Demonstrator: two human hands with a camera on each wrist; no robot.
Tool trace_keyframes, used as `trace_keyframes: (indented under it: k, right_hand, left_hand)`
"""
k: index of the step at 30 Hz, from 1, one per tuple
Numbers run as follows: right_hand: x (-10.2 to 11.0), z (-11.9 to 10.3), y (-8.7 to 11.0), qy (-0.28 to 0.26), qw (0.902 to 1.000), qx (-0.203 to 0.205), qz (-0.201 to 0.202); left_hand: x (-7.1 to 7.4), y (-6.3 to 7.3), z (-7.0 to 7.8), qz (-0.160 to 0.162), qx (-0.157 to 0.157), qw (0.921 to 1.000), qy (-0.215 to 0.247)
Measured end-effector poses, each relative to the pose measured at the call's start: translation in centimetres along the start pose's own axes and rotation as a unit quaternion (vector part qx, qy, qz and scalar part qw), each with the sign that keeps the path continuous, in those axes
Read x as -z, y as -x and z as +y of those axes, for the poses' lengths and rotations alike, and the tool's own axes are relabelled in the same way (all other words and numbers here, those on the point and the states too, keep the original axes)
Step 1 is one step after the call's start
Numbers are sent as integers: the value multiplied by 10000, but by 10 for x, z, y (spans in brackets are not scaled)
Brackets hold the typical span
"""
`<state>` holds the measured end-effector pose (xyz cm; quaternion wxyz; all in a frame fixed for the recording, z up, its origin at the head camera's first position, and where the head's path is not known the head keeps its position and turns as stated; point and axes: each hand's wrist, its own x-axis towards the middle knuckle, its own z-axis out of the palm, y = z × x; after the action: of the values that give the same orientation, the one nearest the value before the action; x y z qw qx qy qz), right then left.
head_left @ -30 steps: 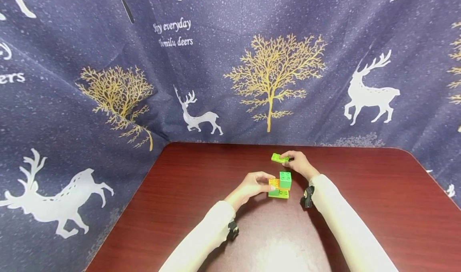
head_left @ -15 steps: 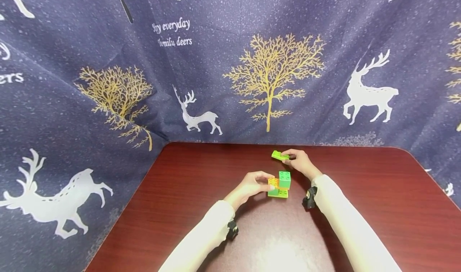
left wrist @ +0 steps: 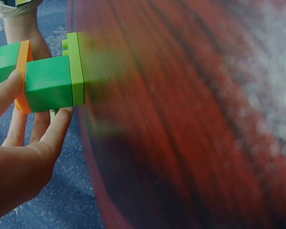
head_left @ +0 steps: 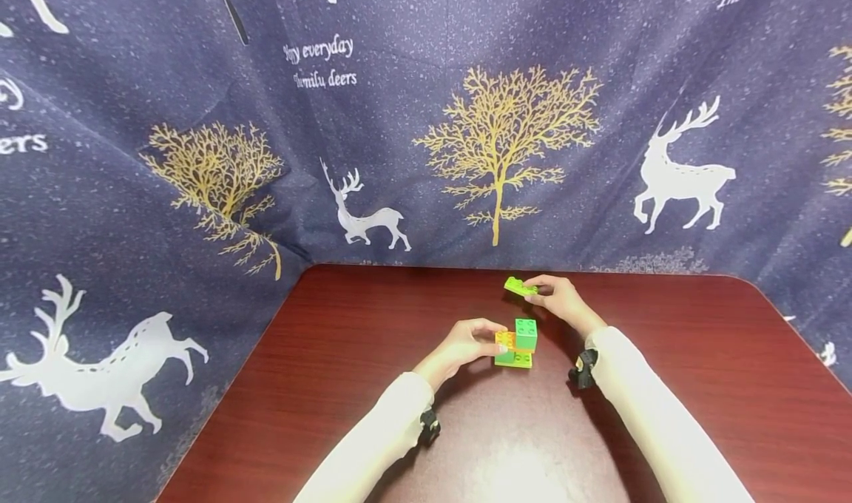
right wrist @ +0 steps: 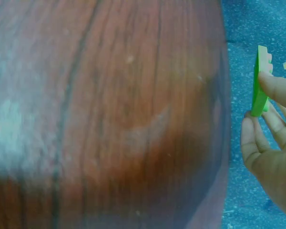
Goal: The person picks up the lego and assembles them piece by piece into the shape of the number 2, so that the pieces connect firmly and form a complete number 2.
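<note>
My left hand [head_left: 470,340] grips a small stack of toy building bricks from its left side. At the bottom of the stack is a lime plate [left wrist: 76,69]; above it come a green brick [left wrist: 49,85], an orange plate [left wrist: 22,76] and an upper green brick [head_left: 526,333] on the right end. The thumb lies at the orange plate in the left wrist view. Farther back, my right hand [head_left: 558,298] pinches a loose lime studded plate [head_left: 520,287] by its right end. In the right wrist view this plate [right wrist: 260,81] shows edge-on between thumb and fingers.
The bricks are over a glossy reddish-brown wooden table [head_left: 373,318]. A dark blue curtain [head_left: 399,118] printed with deer and trees hangs behind its back edge and along the left. Each wrist wears a small black camera.
My right hand has tilted the loose lime plate and raised it slightly, shifting a little to the right. The left hand keeps its grip on the stack in the same spot.
</note>
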<state>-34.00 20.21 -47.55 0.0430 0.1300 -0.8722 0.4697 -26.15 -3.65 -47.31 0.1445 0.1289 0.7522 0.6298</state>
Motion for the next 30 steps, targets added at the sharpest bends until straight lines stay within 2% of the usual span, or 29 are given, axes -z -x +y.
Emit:
trace_keyframes:
  k: [7,30]
  right_hand:
    - [5,-4,2,-3,9998,197,62]
    - [21,-35,24,-305,9962,742,-337]
  left_hand:
    - [0,1,0,3,-16,10000,8]
    - [-1,0,-1,47,3,10000,-30]
